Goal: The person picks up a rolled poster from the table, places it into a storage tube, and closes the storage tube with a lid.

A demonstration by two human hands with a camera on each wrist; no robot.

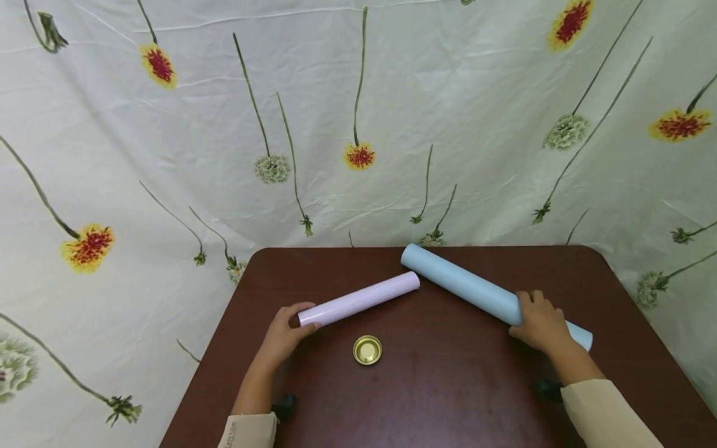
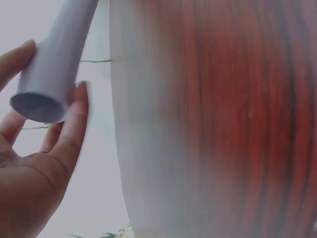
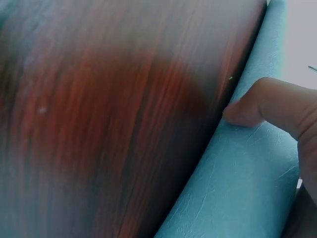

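My left hand [image 1: 282, 339] holds the near left end of a pale lilac roll [image 1: 361, 300], thumb and fingers on opposite sides of it. The left wrist view shows this roll's round open end [image 2: 39, 106] close to the palm. A longer, thicker light blue roll [image 1: 462, 283] slants across the right half of the table. Near its lower right end, my right hand [image 1: 540, 323] grips it from above. The right wrist view shows the thumb [image 3: 245, 111] pressed along the creased blue surface [image 3: 237, 188]. The two rolls' far ends lie close together.
A small round gold dish [image 1: 367, 350] sits on the dark brown table [image 1: 426, 392], between the hands and below the lilac roll. Behind the table's far edge hangs a white cloth [image 1: 313, 124] printed with flowers.
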